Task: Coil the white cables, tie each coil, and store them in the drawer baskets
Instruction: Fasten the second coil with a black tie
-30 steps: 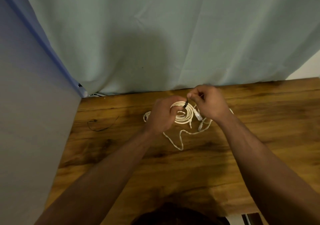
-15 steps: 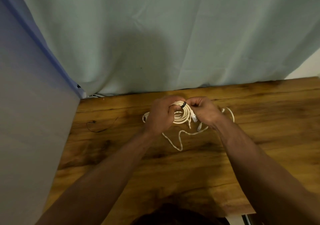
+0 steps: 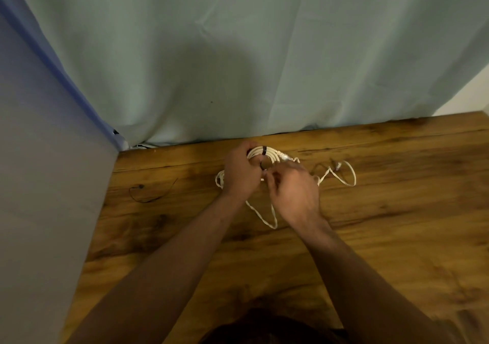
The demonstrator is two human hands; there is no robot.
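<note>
A coil of white cable (image 3: 270,153) is held just above the wooden table (image 3: 370,238) near its back edge. A dark tie (image 3: 264,151) wraps across the coil's top strands. My left hand (image 3: 242,174) grips the coil's left side. My right hand (image 3: 293,190) sits in front of the coil, its fingertips pinched at the tie's lower end. A second loose white cable (image 3: 341,174) sprawls on the table under and around both hands, with loops to the right and toward me.
A thin black tie (image 3: 150,193) lies on the table to the left. A pale green curtain (image 3: 238,52) hangs along the table's back edge, and a grey wall (image 3: 39,185) bounds the left side. No drawer or baskets are in view.
My right hand moved from the coil's top right down to in front of the coil. The dark tie now lies wrapped across the coil's top.
</note>
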